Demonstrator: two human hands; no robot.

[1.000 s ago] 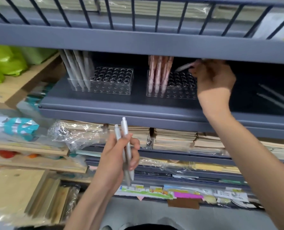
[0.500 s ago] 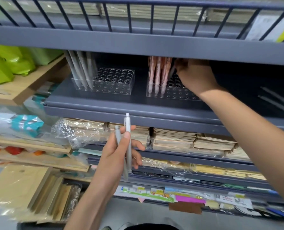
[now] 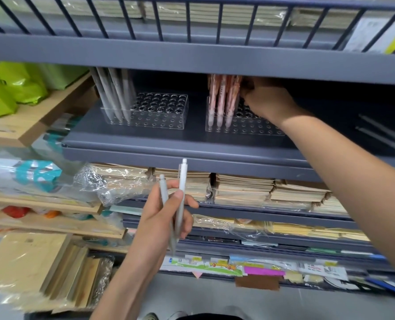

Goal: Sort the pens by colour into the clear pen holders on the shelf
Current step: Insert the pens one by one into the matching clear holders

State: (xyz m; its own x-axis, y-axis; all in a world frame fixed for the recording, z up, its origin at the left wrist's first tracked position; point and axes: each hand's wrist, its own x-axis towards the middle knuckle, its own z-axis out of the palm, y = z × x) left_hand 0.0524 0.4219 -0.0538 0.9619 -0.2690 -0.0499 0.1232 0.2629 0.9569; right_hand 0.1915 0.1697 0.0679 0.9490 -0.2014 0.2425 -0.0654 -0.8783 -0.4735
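Head view: at 6 o'clock our left hand (image 3: 162,222) grips two grey pens (image 3: 182,179); at 1 o'clock our right hand (image 3: 268,102) sits beside the pink pens (image 3: 222,98), and we cannot tell its grip.

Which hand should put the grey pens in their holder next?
Left. The left hand grips the two grey pens, below the left holder where other grey pens stand. The right hand is up at the right holder with the pink pens.
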